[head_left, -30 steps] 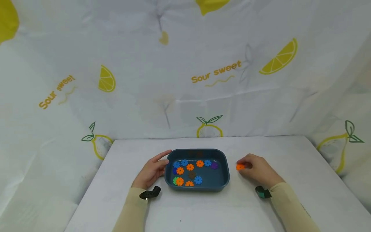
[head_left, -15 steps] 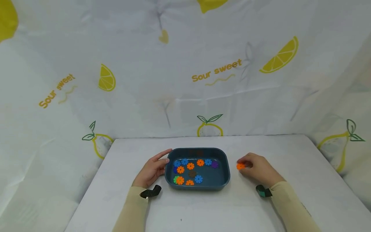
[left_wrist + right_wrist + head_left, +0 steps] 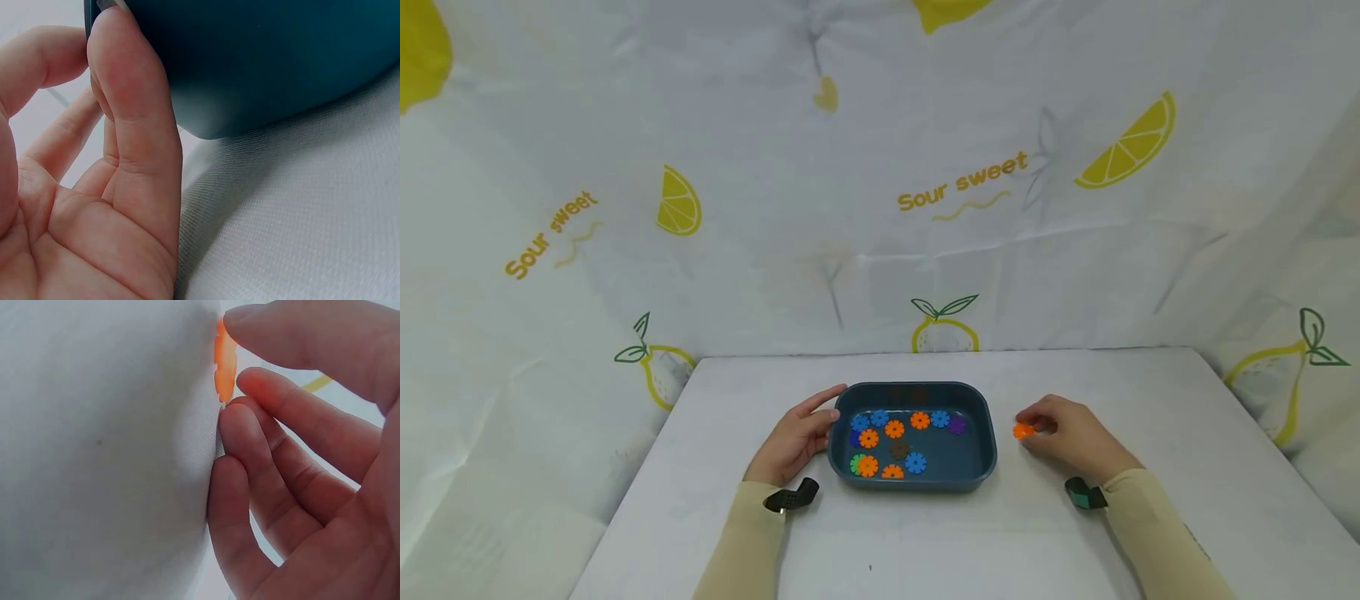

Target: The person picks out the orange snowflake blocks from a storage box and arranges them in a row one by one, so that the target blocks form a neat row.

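Note:
A dark blue-grey tray point(image 3: 958, 464) sits on the white table, holding several notched plastic discs: orange point(image 3: 894, 429), blue point(image 3: 915, 462), purple point(image 3: 957, 425), green and brown ones among them. At its left end my left hand point(image 3: 792, 442) grips the rim; the left wrist view has the thumb point(image 3: 134, 94) over the tray's wall and fingers outside. To the right of the tray, my right hand point(image 3: 1070, 433) pinches an orange notched disc point(image 3: 1022, 431) at the tabletop. In the right wrist view that disc point(image 3: 225, 362) lies between thumb and index finger, the other fingers bent against the cloth.
A white cloth covers the table point(image 3: 880, 542). Behind it hangs a white curtain point(image 3: 760, 275) printed with lemons. Black straps point(image 3: 793, 497) circle both wrists, with light sleeves below.
Both hands keep their places at the tray and the orange disc. The head view shifts only slightly.

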`<state>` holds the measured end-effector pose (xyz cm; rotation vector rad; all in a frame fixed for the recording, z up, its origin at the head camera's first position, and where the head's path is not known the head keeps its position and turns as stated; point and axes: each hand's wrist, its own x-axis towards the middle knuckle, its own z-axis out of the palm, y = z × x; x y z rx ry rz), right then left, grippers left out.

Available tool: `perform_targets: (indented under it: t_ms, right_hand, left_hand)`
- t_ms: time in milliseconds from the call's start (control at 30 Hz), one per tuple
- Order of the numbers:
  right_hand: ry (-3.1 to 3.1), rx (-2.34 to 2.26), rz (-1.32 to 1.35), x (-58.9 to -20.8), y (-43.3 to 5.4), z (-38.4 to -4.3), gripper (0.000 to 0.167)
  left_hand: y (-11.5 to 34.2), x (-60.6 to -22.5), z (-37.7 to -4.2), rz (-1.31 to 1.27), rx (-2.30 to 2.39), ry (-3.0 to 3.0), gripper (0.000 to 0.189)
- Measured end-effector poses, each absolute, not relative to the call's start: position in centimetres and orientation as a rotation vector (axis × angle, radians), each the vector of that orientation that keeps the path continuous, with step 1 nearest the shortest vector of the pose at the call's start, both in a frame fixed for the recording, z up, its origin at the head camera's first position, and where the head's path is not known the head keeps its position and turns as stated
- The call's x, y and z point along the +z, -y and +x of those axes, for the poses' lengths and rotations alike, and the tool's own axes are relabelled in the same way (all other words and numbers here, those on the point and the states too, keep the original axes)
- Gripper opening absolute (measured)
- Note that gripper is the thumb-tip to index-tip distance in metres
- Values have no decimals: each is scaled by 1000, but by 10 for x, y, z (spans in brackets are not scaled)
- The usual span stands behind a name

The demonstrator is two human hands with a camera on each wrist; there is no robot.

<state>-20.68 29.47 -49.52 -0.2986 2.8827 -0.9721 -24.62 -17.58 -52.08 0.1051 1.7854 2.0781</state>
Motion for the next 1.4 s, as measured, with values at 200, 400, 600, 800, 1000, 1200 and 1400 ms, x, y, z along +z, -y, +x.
perform_targets:
  t_ms: [200,400,600,800,1000,1200,1400]
  right_hand:
    - [-2876,-1000,-325,-489,-290,-205,31]
    - [-2921,-981,-466,-458,-272,-219,31]
    - [-2929,-849,-674,-420,-225,-244,29]
    - [-2834,-698,-850,-406,-172,-260,27]
    - [-2785,-427,-920,-414,-133,-265,26]
    - [-2806,-184,-953,-427,-118,-263,21]
    - [-2815,-72,-1002,-434,-107,-258,6]
  left_hand:
    - [179,-522,-244,97,2076,-1784,57]
    - [176,-525,-246,97,2074,-1786,56]
    - [176,-526,-247,130,2040,-1839,53]
    - [176,-524,-248,137,2033,-1859,54]
    - [174,-522,-249,120,2037,-1850,50]
    - [173,-521,-249,131,2028,-1853,51]
    - [177,-519,-248,109,2047,-1839,50]
